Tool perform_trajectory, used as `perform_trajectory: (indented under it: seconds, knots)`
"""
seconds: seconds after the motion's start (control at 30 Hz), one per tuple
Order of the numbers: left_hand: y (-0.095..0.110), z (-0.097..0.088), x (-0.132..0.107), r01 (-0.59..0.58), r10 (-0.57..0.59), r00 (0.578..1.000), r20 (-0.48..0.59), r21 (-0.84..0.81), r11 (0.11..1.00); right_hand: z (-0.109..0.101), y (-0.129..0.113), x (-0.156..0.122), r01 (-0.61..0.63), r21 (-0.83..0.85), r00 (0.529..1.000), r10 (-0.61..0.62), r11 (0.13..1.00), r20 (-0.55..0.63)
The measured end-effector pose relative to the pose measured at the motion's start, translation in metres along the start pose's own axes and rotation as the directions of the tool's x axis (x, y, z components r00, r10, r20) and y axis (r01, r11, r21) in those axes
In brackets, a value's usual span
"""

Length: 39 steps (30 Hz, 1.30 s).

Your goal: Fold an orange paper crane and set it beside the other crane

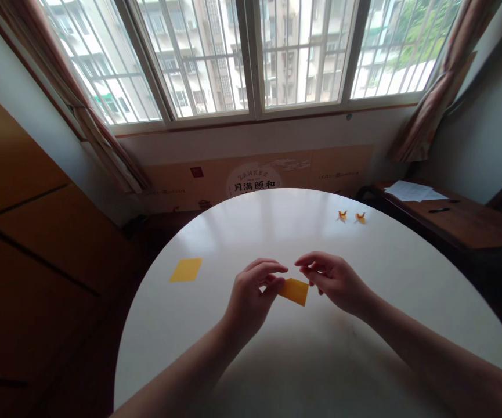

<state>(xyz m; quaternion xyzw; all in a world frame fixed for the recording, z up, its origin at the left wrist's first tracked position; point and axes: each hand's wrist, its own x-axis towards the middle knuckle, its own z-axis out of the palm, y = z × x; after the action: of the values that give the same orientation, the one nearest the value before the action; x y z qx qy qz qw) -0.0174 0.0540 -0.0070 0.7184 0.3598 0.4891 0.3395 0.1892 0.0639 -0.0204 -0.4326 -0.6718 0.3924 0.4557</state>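
Observation:
A small folded piece of orange-yellow paper [293,291] is held just above the white table. My left hand [255,290] pinches its left end between thumb and fingers. My right hand [331,281] hovers at the paper's right edge, fingers curved and apart, with nothing visible between them. Whether a right fingertip touches the paper's corner is hard to make out. To the left on the table lies a flat square sheet of yellow paper [186,270]. Two small folded paper birds [342,215] stand side by side toward the far right of the tabletop.
The round white table [251,226] has a curved far edge near the window wall. A brown side table [463,217] on the right carries white papers [414,190] and a dark pen [439,210]. An orange-brown cabinet [24,244] stands on the left.

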Motion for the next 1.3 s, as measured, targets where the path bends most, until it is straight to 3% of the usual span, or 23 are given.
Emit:
perform_trajectory:
  seconds: [0.13, 0.2, 0.33, 0.4, 0.5, 0.6, 0.7, 0.8, 0.87, 1.03, 1.13, 1.2, 1.3]
  knots:
    - [-0.003, 0.002, 0.000, 0.068, -0.070, 0.997, -0.019, -0.067, 0.995, 0.001, 0.001, 0.000, -0.002, 0.022, 1.000, 0.001, 1.000, 0.026]
    - [-0.004, 0.003, 0.000, 0.194, -0.198, 0.980, -0.009, -0.167, 0.967, 0.002, 0.000, -0.002, 0.036, 0.032, 0.997, -0.038, 0.999, 0.071]
    - [-0.005, 0.005, 0.003, 0.514, -0.507, 0.852, 0.126, -0.384, 0.767, 0.004, -0.004, -0.005, 0.109, 0.048, 0.982, -0.115, 0.993, 0.148]
    - [-0.005, 0.005, 0.003, 0.597, -0.573, 0.794, 0.204, -0.445, 0.668, 0.004, -0.007, -0.005, 0.110, 0.026, 0.982, -0.112, 0.994, 0.153]
    - [-0.005, 0.005, 0.004, 0.654, -0.593, 0.747, 0.302, -0.498, 0.570, 0.003, -0.008, -0.004, 0.026, 0.017, 0.987, -0.028, 1.000, 0.156]
    - [-0.005, 0.003, 0.005, 0.635, -0.604, 0.753, 0.261, -0.525, 0.566, 0.002, -0.009, -0.001, -0.189, 0.149, 0.971, 0.162, 0.971, 0.175]
    - [-0.005, 0.001, 0.006, 0.601, -0.566, 0.794, 0.221, -0.418, 0.681, 0.002, -0.011, 0.000, -0.366, 0.299, 0.928, 0.321, 0.881, 0.190]
    - [-0.004, 0.000, 0.006, 0.555, -0.497, 0.825, 0.268, -0.225, 0.801, 0.004, -0.014, 0.000, -0.435, 0.376, 0.900, 0.385, 0.818, 0.203]
    - [-0.002, 0.001, 0.006, 0.537, -0.484, 0.828, 0.283, -0.149, 0.830, 0.004, -0.016, -0.001, -0.454, 0.396, 0.891, 0.396, 0.798, 0.223]
    - [0.000, 0.000, 0.006, 0.575, -0.533, 0.812, 0.237, -0.171, 0.800, 0.006, -0.018, -0.004, -0.447, 0.395, 0.893, 0.370, 0.802, 0.257]
    - [0.001, -0.002, 0.007, 0.595, -0.558, 0.802, 0.212, -0.217, 0.773, 0.006, -0.016, -0.004, -0.411, 0.369, 0.911, 0.359, 0.834, 0.204]
    - [0.001, -0.003, 0.008, 0.607, -0.574, 0.795, 0.199, -0.225, 0.762, 0.006, -0.012, -0.003, -0.335, 0.315, 0.942, 0.313, 0.888, 0.119]
    - [0.001, -0.003, 0.008, 0.605, -0.576, 0.796, 0.185, -0.212, 0.768, 0.004, -0.007, -0.004, -0.121, 0.154, 0.992, 0.125, 0.981, -0.018]
